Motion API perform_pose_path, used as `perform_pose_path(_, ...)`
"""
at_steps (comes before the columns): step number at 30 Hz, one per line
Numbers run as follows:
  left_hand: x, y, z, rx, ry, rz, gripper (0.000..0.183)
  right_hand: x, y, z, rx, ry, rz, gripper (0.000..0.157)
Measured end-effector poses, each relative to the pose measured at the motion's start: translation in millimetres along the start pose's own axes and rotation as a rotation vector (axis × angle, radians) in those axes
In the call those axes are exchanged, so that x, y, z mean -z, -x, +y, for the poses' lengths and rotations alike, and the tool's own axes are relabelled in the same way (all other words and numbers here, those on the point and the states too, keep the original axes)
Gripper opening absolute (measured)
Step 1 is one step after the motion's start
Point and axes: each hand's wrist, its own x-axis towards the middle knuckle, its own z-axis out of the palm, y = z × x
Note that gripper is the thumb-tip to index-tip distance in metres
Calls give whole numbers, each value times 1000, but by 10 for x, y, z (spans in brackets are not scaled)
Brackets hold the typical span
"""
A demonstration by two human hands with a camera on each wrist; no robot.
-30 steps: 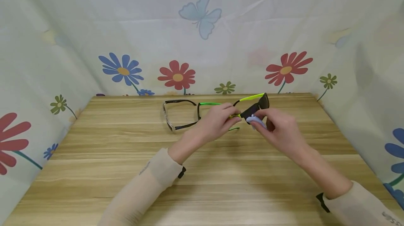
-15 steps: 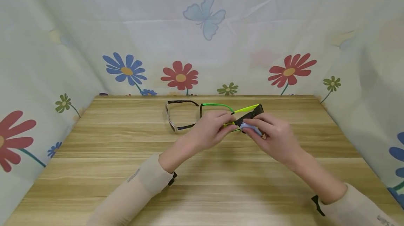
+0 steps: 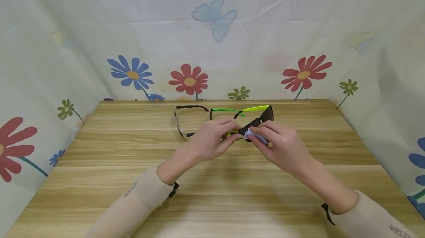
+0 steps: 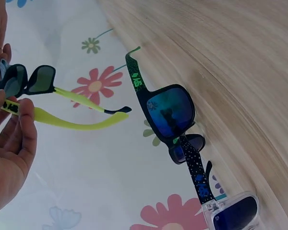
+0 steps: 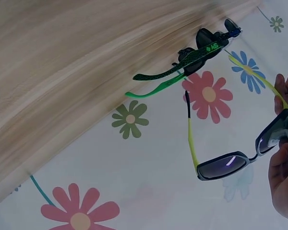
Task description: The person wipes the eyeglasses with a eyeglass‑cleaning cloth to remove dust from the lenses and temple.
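Observation:
In the head view, my left hand (image 3: 210, 140) pinches the yellow temple of black-framed sunglasses (image 3: 266, 114) near the hinge, holding them above the table. My right hand (image 3: 285, 147) pinches a light blue cloth (image 3: 257, 136) against the lens nearer my left hand. The right wrist view shows the cloth (image 5: 284, 133) folded over that lens, while the other dark lens (image 5: 223, 166) is bare. Both yellow temples are unfolded; in the left wrist view one temple (image 4: 77, 123) extends out past my left fingers.
Behind my left hand lie black sunglasses with green temples (image 3: 225, 110), partly hidden in the head view. To their left are clear-framed sunglasses (image 3: 179, 125) with dark temples. Both pairs rest unfolded on the wooden table (image 3: 212, 201). A flowered curtain (image 3: 142, 16) surrounds the table's back and sides.
Both hands have shifted left and slightly nearer me with the yellow-templed sunglasses and the cloth. The cloth stays at the same lens. The other two pairs have not moved on the table.

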Motion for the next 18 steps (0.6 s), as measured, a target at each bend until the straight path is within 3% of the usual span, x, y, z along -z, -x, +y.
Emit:
perform_pose_path(7,45,62,-22,9,-5,9,9,-27,-33,41,7,13,39,45)
perform_pose_path(16,92,126,-23,32,-2,13,9,5,-4,154,-90,5,22,41)
perform_pose_path(18,113,142,-28,49,-4,8,10,13,7,178,-124,8,11,30)
